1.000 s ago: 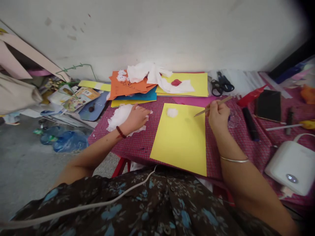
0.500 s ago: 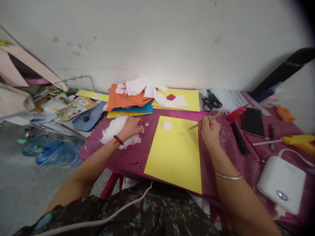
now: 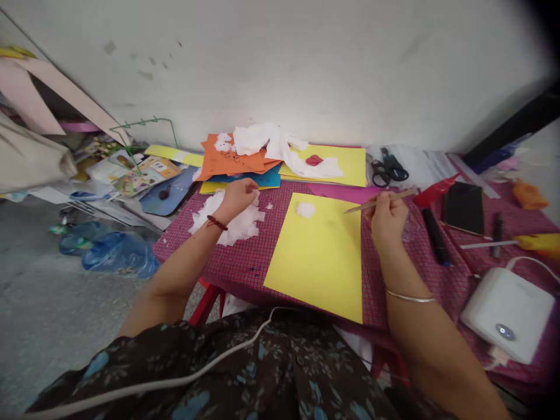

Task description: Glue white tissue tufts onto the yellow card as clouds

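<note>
My left hand [image 3: 238,197] is over the far right part of a pile of torn white tissue pieces [image 3: 231,224] on the table. Its fingers are bent together, and anything between them is too small to make out. In my right hand [image 3: 387,219] is a thin wooden stick [image 3: 359,207], pinched between thumb and fingers, its narrow end pointing left above a yellow sheet [image 3: 317,262]. Near the sheet's top left sits a small round white tuft [image 3: 305,210]. The stick's tip is apart from the tuft.
Behind lie orange sheets [image 3: 210,163], white tissue [image 3: 280,149] and black scissors [image 3: 388,169]. To the right are a red tube [image 3: 437,189], a black marker [image 3: 436,236], a dark notebook [image 3: 464,207], a yellow glue gun [image 3: 540,245] and a white device [image 3: 507,309].
My left hand has moved slightly away from me over the tissue pile. My right hand holds the stick in nearly the same place. The whole view has shifted a little.
</note>
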Demonstrator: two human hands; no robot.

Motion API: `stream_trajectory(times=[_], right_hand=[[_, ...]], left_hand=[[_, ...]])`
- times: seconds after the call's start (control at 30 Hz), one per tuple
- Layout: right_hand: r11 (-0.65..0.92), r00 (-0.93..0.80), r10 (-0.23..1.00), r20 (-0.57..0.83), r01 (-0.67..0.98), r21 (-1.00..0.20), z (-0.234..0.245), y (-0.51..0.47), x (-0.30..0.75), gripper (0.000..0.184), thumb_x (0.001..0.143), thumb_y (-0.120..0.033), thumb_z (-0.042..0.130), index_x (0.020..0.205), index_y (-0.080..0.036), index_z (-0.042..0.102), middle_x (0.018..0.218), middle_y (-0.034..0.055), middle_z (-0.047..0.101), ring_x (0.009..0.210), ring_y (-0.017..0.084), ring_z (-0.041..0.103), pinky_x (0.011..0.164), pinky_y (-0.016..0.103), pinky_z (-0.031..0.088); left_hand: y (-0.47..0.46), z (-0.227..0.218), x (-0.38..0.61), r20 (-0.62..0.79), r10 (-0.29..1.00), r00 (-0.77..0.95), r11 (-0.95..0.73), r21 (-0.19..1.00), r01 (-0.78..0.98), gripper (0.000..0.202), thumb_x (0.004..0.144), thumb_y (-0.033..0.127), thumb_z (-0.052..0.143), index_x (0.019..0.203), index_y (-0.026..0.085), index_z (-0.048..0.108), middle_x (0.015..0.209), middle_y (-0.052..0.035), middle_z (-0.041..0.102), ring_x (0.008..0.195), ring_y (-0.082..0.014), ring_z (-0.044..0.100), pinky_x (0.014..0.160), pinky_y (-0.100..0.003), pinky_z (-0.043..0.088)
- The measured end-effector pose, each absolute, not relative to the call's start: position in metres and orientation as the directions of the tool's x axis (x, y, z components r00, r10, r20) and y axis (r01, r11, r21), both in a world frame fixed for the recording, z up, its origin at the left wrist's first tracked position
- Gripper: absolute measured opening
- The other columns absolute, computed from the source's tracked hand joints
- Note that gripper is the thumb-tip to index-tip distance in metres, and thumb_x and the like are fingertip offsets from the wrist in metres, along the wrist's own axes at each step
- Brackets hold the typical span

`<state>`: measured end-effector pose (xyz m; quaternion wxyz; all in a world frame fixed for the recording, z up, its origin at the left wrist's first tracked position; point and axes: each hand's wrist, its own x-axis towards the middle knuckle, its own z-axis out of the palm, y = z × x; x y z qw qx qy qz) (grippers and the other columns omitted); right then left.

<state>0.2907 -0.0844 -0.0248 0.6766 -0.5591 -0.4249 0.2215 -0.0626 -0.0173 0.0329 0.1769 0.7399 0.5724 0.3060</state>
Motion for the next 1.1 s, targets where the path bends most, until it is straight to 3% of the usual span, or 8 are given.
stream_trajectory(times=[0.07, 0.1, 0.2, 0.3, 0.47, 0.63, 0.87, 1.1], right_hand=[[0.324, 0.558, 0.753, 0.349, 0.146, -0.935, -0.020, -0.087, 0.286, 0.036, 0.089, -0.053, 0.052, 0.080, -0.019, 0.062, 0.047, -0.0054, 0.053, 0.037, 0.009, 0.046, 0.039, 0.022, 0.036], [0.347, 0.550, 0.753, 0.361, 0.134, -0.928, -0.017, -0.088, 0.283, 0.037, 0.089, -0.054, 0.052, 0.084, -0.019, 0.064, 0.049, -0.0044, 0.057, 0.038, 0.010, 0.049, 0.040, 0.022, 0.038], [0.363, 0.462, 0.809, 0.363, 0.093, -0.927, -0.014, -0.091, 0.274, 0.042, 0.088, -0.057, 0.052, 0.097, -0.019, 0.065, 0.057, -0.0011, 0.064, 0.043, 0.012, 0.056, 0.044, 0.024, 0.045], [0.331, 0.350, 0.876, 0.331, 0.062, -0.942, -0.013, -0.095, 0.262, 0.044, 0.088, -0.059, 0.051, 0.101, -0.019, 0.064, 0.060, 0.0008, 0.066, 0.045, 0.011, 0.058, 0.049, 0.025, 0.049], [0.320, 0.254, 0.912, 0.323, 0.055, -0.946, -0.012, -0.103, 0.241, 0.040, 0.082, -0.061, 0.059, 0.090, -0.022, 0.060, 0.079, 0.0010, 0.071, 0.058, 0.010, 0.063, 0.057, 0.025, 0.051], [0.364, 0.198, 0.909, 0.367, 0.053, -0.930, -0.013, -0.109, 0.226, 0.022, 0.079, -0.040, 0.069, 0.086, -0.022, 0.058, 0.089, 0.0006, 0.069, 0.076, 0.012, 0.063, 0.071, 0.027, 0.050], [0.344, 0.195, 0.911, 0.363, 0.128, -0.930, -0.019, -0.108, 0.223, 0.017, 0.074, -0.028, 0.068, 0.079, -0.022, 0.052, 0.072, -0.0050, 0.056, 0.063, 0.010, 0.050, 0.061, 0.025, 0.040], [0.353, 0.168, 0.903, 0.395, 0.235, -0.906, -0.020, -0.110, 0.222, 0.012, 0.077, -0.022, 0.064, 0.079, -0.024, 0.052, 0.069, -0.0048, 0.052, 0.061, 0.011, 0.047, 0.059, 0.026, 0.037]], left_hand=[[-0.025, 0.044, -0.052, 0.226, 0.967, 0.116, -0.254, 0.867, 0.430, 0.017, 0.071, 0.025, 0.068, 0.085, 0.016, 0.067, 0.082, -0.0053, 0.072, 0.076, -0.0179, 0.066, 0.079, -0.033, 0.052], [-0.030, 0.046, -0.044, 0.188, 0.973, 0.135, -0.218, 0.939, 0.266, 0.019, 0.069, 0.027, 0.071, 0.084, 0.016, 0.067, 0.079, -0.0040, 0.072, 0.072, -0.0153, 0.065, 0.074, -0.030, 0.052], [-0.045, 0.042, -0.012, 0.027, 0.970, 0.242, -0.014, 0.998, -0.055, 0.020, 0.066, 0.025, 0.076, 0.077, 0.016, 0.063, 0.074, -0.0007, 0.069, 0.066, -0.0094, 0.062, 0.068, -0.023, 0.049], [-0.054, 0.031, 0.021, -0.104, 0.941, 0.323, 0.170, 0.968, -0.185, 0.018, 0.066, 0.018, 0.074, 0.076, 0.016, 0.059, 0.077, 0.0006, 0.068, 0.068, -0.0076, 0.063, 0.069, -0.022, 0.048], [-0.058, 0.020, 0.058, -0.107, 0.899, 0.425, 0.205, 0.960, -0.192, 0.016, 0.071, 0.014, 0.069, 0.077, 0.016, 0.054, 0.073, 0.0041, 0.061, 0.066, -0.0060, 0.061, 0.070, -0.022, 0.047], [-0.063, 0.013, 0.074, -0.019, 0.883, 0.470, 0.115, 0.978, -0.176, 0.022, 0.072, 0.010, 0.065, 0.091, 0.017, 0.057, 0.075, 0.0051, 0.060, 0.065, -0.0053, 0.057, 0.068, -0.022, 0.046], [-0.064, 0.010, 0.077, 0.129, 0.845, 0.519, -0.114, 0.992, -0.061, 0.045, 0.071, 0.013, 0.071, 0.114, 0.017, 0.056, 0.068, 0.0062, 0.057, 0.061, -0.0070, 0.052, 0.058, -0.020, 0.037], [-0.070, -0.002, 0.076, -0.027, 0.850, 0.526, 0.143, 0.973, -0.182, 0.015, 0.074, 0.018, 0.069, 0.081, 0.016, 0.056, 0.071, 0.0040, 0.057, 0.062, -0.0053, 0.053, 0.064, -0.020, 0.043]])
